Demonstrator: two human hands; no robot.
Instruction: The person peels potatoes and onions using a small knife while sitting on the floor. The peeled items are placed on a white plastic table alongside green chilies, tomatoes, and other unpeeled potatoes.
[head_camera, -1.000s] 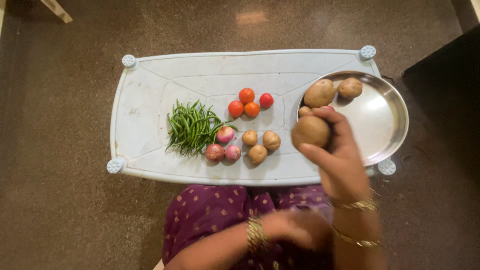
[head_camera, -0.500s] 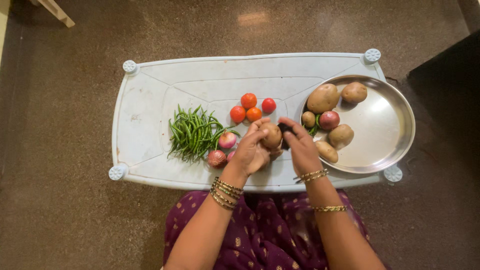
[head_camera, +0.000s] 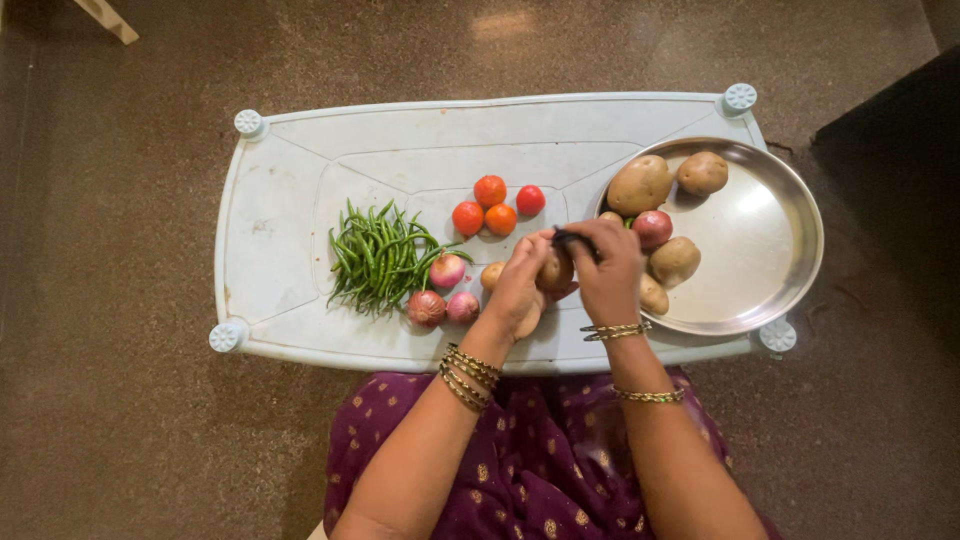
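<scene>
At frame centre, the left hand (head_camera: 517, 290) cups a rough round potato (head_camera: 555, 270); the right hand (head_camera: 607, 270) pinches a dark peeler (head_camera: 572, 239) over the pale plastic worktop (head_camera: 290, 230).

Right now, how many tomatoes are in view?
4 tomatoes, all clustered mid-table above the hands: top one, right red one, left one, lower middle one. None visible on the steel plate; hands may hide more.

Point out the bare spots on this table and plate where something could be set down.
Free: the table's left end beside the green chillies, the far strip behind the tomatoes, and the steel plate's right half. Crowded: the middle, where onions, a potato and both hands meet.
</scene>
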